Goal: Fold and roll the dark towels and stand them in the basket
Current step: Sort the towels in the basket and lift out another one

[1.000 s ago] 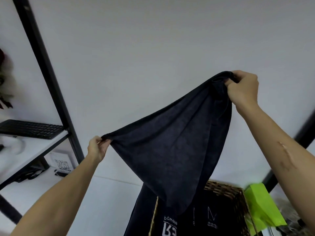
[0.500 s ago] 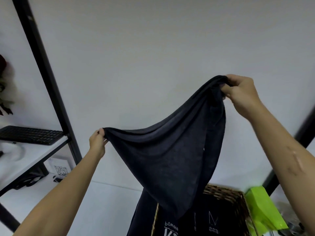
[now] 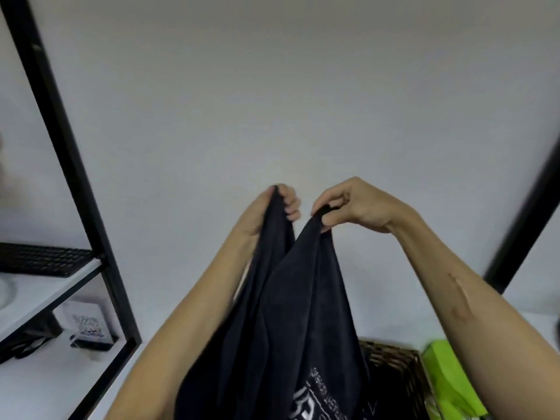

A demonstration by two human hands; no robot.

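A dark towel (image 3: 291, 313) hangs in the air in front of me, doubled over lengthwise. My left hand (image 3: 272, 210) pinches one top corner and my right hand (image 3: 354, 204) pinches the other, the two corners held close together but apart. White printed lettering shows near the towel's lower end. Behind and below it sits the wicker basket (image 3: 394, 359), its inside mostly hidden by the hanging cloth.
A black metal shelf frame (image 3: 75, 183) stands on the left, with a black keyboard (image 3: 42, 259) on its white shelf and a small QR-code stand (image 3: 86, 325) below. A lime-green item (image 3: 448, 377) lies right of the basket. A white wall is behind.
Both hands have come together at the centre: the left hand rose and moved right, the right hand dropped and moved left. The spread towel now hangs doubled.
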